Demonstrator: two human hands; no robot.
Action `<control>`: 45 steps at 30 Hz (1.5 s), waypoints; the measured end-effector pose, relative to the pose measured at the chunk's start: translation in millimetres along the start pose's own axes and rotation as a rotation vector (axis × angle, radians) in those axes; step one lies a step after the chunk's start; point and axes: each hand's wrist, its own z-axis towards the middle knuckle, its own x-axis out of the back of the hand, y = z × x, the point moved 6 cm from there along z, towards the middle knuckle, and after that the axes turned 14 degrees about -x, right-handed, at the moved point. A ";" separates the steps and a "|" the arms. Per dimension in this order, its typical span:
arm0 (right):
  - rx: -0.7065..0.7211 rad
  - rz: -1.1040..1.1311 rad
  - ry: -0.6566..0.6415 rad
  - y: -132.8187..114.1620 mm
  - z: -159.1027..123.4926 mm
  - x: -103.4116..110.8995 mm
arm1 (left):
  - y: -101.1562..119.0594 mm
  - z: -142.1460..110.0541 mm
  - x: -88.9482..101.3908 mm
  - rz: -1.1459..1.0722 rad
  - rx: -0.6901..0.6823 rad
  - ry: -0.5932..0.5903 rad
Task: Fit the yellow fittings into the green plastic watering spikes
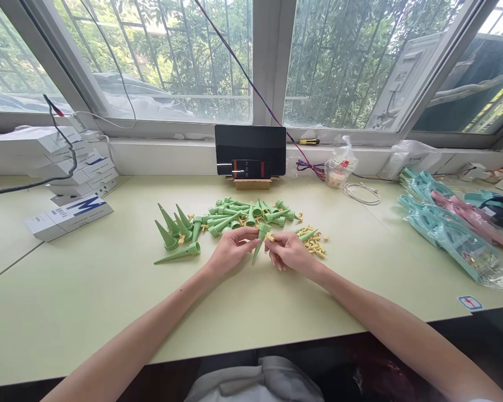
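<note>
My left hand is closed on a green plastic watering spike, pinched near its capped top with the tip pointing down. Between the thumb and fingers of my right hand is a small yellow valve piece, close beside the spike's cap; whether the two touch I cannot tell. Behind my hands lies a heap of green spikes. A pile of yellow valve pieces spreads by my right hand, partly hidden by it. To the left, several spikes stand cap-down, and one spike lies on its side.
A phone leans against a black screen at the back. White boxes are stacked at the left. Teal and pink bagged items lie at the right, near a coiled white cable. The table's front edge runs below my forearms.
</note>
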 end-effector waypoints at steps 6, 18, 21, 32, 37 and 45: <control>-0.024 0.058 -0.041 -2.2 -2.9 -3.3 | 1.4 -0.4 5.1 0.052 -0.052 0.069; -0.185 0.400 -0.336 -1.4 -3.9 -12.4 | 19.7 -3.4 1.4 0.141 -0.105 0.126; -0.229 0.454 -0.363 -1.2 -5.4 -13.9 | 24.3 -4.5 2.1 0.184 -0.155 0.167; -0.134 0.381 -0.329 -5.3 -4.4 -12.7 | 28.6 -2.2 -4.9 0.101 -0.231 0.131; 0.058 0.036 -0.036 -13.9 -6.6 -4.5 | 25.7 3.4 -7.6 -0.091 -0.129 0.120; 0.349 -0.521 0.213 -20.5 -10.0 4.6 | 11.4 3.5 -3.7 -0.247 0.113 0.109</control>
